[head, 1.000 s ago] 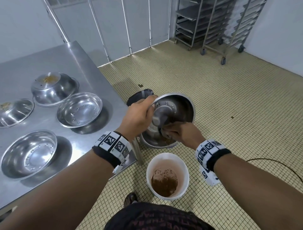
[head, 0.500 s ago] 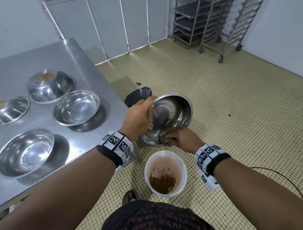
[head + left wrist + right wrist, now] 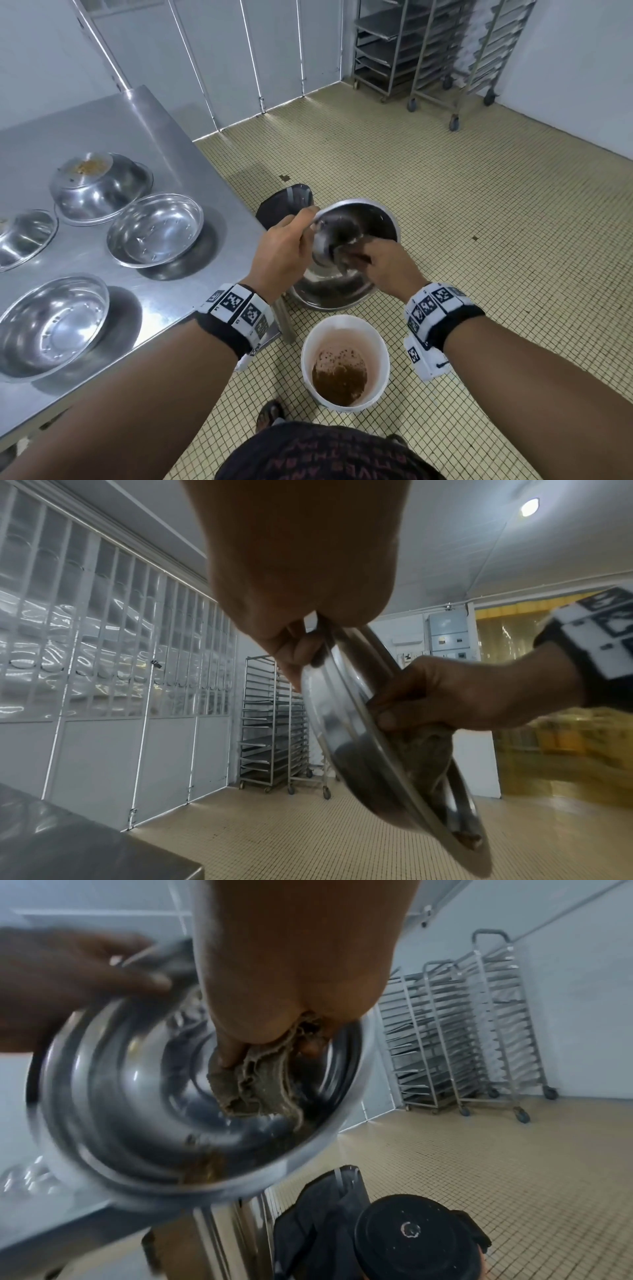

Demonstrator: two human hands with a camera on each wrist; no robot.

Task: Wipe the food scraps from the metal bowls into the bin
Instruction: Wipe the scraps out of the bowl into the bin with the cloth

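Here, tilted bowl (image 3: 346, 291) rim in left hand (image 3: 281, 255), rag (image 3: 260, 1088) bunched in right hand (image 3: 390, 270) inside.

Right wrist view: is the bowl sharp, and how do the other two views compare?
Right wrist: bowl rim motion-smeared, cloth fairly clear. Left wrist: bowl edge streaked, ceiling lamp flares. Head: mostly sharp, wide-angle bending, glare on the table.

Steel table (image 3: 144, 144): four metal bowls (image 3: 156, 229), one upturned. Tiled floor (image 3: 479, 212): white bin (image 3: 380, 346), racks (image 3: 442, 51).
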